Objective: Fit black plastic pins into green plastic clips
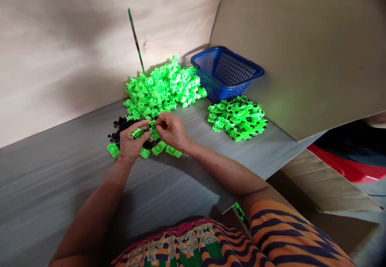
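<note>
My left hand (130, 143) and my right hand (171, 131) meet over the grey table (54, 186), both pinching a small bright green plastic part (151, 124). A second green part (137, 132) rests in my left palm. A few loose green parts (163, 148) lie under and beside my hands. Behind my left hand sits a small heap of black pieces (119, 127). A big pile of plain green parts (163, 89) is heaped at the back. To the right lies a flatter pile of green parts with black inserts (238, 117).
A blue plastic basket (226, 73) stands at the back right against a brown board (301, 50). A thin green-black stick (136, 42) leans on the pale wall. The table's right edge drops off near a red object (346, 166).
</note>
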Tool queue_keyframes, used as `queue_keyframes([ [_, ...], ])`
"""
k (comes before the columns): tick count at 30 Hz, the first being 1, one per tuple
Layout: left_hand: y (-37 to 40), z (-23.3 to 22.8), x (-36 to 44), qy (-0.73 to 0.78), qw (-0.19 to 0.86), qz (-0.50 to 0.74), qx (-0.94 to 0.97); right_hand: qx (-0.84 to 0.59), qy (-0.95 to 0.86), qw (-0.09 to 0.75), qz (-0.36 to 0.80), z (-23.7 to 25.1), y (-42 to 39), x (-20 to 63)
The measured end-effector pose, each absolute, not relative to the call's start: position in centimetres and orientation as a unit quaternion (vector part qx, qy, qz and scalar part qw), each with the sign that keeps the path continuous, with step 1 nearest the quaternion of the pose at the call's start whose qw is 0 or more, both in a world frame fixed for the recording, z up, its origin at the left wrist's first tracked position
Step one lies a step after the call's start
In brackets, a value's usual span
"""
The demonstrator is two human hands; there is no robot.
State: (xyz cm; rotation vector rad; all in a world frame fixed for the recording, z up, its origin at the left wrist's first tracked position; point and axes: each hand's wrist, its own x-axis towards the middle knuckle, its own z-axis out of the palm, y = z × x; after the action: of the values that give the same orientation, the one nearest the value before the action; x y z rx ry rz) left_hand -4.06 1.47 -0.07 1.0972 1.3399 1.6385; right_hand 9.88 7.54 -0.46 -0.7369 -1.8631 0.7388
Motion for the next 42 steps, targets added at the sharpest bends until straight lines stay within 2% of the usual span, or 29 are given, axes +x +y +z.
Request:
queue_keyframes([
  [7, 2.5, -0.6, -4.5, 0.497, 0.44, 0.684, 0.303, -0.333, -0.766, 0.421, 0.353, -0.7, 10.3, 10.9],
  [9, 3.0, -0.8, -5.6, 0.506, 0.438, 0.693, 0.267, -0.373, -0.794, 0.353, 0.325, -1.0, 11.6, 11.7],
  [12, 3.5, -1.0, -6.9, 0.514, 0.438, 0.695, 0.249, -0.43, -0.84, 0.208, 0.259, -2.2, 12.8, 12.4],
  [14, 3.6, -1.2, -7.2, 0.517, 0.442, 0.693, 0.24, -0.434, -0.855, 0.157, 0.235, -3.2, 12.7, 12.0],
  [25, 3.4, -1.5, -6.1, 0.522, 0.47, 0.67, 0.24, -0.478, -0.857, 0.112, 0.155, -4.7, 10.8, 9.7],
  [32, 3.1, -1.0, -6.1, 0.503, 0.497, 0.66, 0.253, -0.416, -0.868, 0.182, 0.199, -5.3, 12.1, 10.8],
  [40, 3.0, -0.5, -5.5, 0.507, 0.495, 0.662, 0.244, -0.412, -0.88, 0.151, 0.182, -5.5, 11.9, 10.5],
  [42, 2.9, -0.3, -5.5, 0.509, 0.499, 0.658, 0.244, -0.408, -0.877, 0.172, 0.186, -5.8, 12.0, 10.4],
])
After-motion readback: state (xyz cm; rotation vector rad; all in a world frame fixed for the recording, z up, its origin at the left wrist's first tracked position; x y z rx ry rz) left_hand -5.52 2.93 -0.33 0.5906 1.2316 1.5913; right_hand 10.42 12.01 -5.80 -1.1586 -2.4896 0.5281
